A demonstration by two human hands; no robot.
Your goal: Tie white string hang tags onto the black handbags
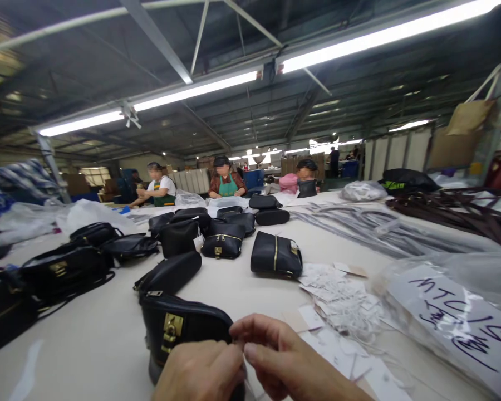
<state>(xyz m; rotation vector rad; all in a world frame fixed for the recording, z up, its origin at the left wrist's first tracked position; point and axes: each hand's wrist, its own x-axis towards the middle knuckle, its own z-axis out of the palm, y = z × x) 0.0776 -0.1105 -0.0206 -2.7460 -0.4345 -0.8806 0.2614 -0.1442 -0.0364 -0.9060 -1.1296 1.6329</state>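
bag (187, 320): black, upright, toward the near edge of the surface (229, 289), left of its middle. gold lock (171, 329) on the front; zip pull (155, 293) at the top left.

your hands meet at the bag's right end. left hand (202, 365): fingers curled, back of it covering the lower front of the bag. right hand (284, 353): fingers bent, thumb tip near the left hand's fingers. whether either of your hands grips the bag or some small part, cannot tell; the fingertips are partly hidden.

second bag (173, 273) lies just behind yours; contact unclear. farther out, one with a gold zip (276, 253) lies on its side, apart from the cluster (206, 225) at mid-surface. more bags (67, 267) stand toward the left edge.

to your right: loose tags (350, 303), then a plastic sack (455, 323) with handwriting, toward the near right corner. wrapped straps (359, 223) lie beyond. three people work along the far edge.
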